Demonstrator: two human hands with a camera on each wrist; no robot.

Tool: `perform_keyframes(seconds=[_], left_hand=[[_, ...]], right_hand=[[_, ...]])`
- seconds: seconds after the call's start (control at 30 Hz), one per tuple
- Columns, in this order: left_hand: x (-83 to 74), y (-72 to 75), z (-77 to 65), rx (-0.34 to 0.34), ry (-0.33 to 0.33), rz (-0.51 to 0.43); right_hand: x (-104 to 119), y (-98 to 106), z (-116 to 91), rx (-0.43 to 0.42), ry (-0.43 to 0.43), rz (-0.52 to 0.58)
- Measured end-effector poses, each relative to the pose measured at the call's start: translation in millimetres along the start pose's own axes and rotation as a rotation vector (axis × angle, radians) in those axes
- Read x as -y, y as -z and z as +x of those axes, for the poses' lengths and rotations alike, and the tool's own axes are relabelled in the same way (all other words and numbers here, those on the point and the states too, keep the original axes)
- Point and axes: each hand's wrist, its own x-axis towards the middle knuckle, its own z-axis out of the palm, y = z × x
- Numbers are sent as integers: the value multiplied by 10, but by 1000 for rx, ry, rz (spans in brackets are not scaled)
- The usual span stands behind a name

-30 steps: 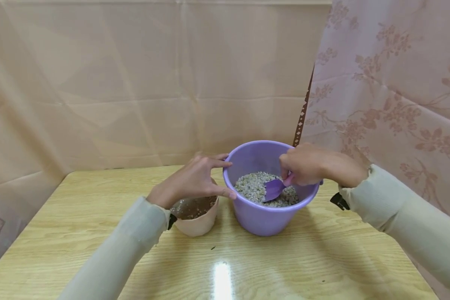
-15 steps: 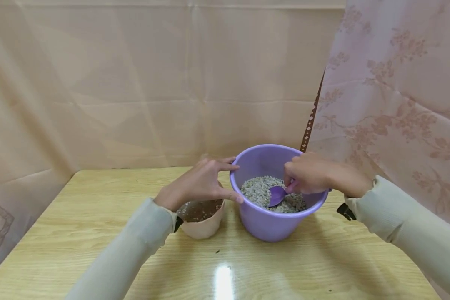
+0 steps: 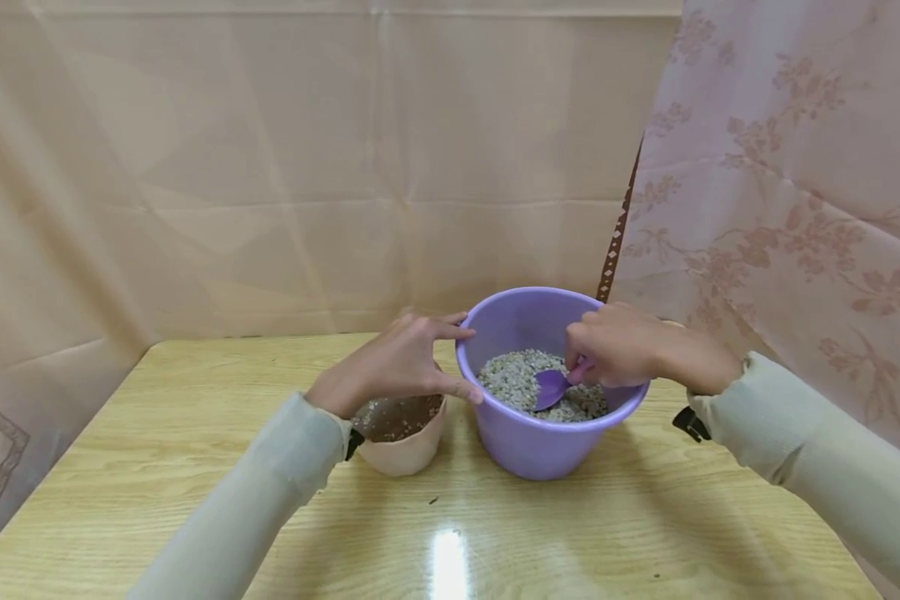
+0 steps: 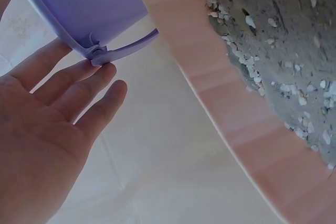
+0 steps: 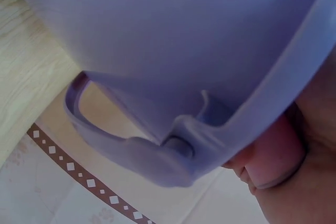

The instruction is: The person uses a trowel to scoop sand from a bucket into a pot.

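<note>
My right hand grips the pink handle of a small purple trowel. The trowel's blade rests in pale gravel inside a purple bucket. In the right wrist view the handle's pink end sticks out of the fist, beside the bucket's rim. My left hand is spread against the bucket's left rim, thumb towards the front and index finger over the edge. Its other fingers lie nearly straight by the bucket's handle joint in the left wrist view.
A pinkish pot holding grey-brown soil flecked with white grains stands left of the bucket, below my left wrist. Both sit on a wooden table. Beige cloth hangs behind, and a flowered curtain at the right.
The trowel's blade has turned and sits slightly deeper in the gravel. The whole view has shifted a little; my left hand stays at the bucket's rim.
</note>
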Motion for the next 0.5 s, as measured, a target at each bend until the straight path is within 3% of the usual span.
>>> perform_keyframes(seconds=[0.27, 0.5], left_hand=[[19, 14, 11, 5, -2, 2], [10, 33, -4, 10, 24, 3]], right_hand=[[-32, -49, 1, -44, -5, 7], [-34, -67, 5, -15, -4, 31]])
